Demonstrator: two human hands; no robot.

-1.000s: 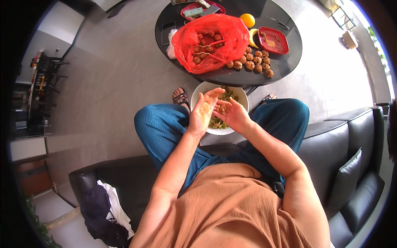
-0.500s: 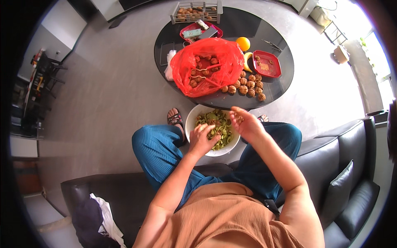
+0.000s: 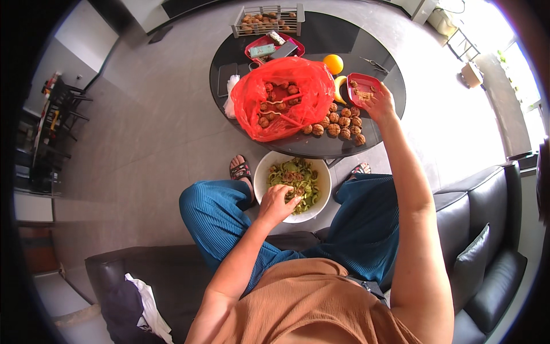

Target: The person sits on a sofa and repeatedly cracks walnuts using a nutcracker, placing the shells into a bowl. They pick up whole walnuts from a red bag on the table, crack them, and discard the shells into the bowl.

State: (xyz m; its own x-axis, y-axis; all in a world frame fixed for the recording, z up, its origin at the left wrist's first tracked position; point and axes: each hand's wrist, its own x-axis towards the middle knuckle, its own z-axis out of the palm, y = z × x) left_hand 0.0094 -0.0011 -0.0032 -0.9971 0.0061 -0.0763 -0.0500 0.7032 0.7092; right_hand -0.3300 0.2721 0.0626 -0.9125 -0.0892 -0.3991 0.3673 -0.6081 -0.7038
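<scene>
My right hand (image 3: 379,105) reaches over the near right edge of a small red tray (image 3: 358,78) that holds several walnut pieces. Its fingers stretch out, slightly apart, above the tray. Down between my knees, my left hand (image 3: 277,204) hangs over the near left part of a white bowl (image 3: 325,192). Its fingers curl together, and what they hold, if anything, is too small to make out. Curled green peel-like strips (image 3: 309,186) and brown shell bits fill the bowl. Whole walnuts (image 3: 334,130) lie in a group on the table, close to the red tray.
The black oval table (image 3: 375,49) bears an open red plastic bag (image 3: 246,103) of walnuts, an orange (image 3: 333,64), a banana (image 3: 340,90), scissors (image 3: 375,64) and a phone (image 3: 225,77). At the far edge stand a second red tray (image 3: 301,49) and a metal rack (image 3: 269,22) with walnuts.
My right hand has moved from beside the bowl, forward and right, to the small red tray. My left hand stays over the bowl, its fingers drawn in closer together.
</scene>
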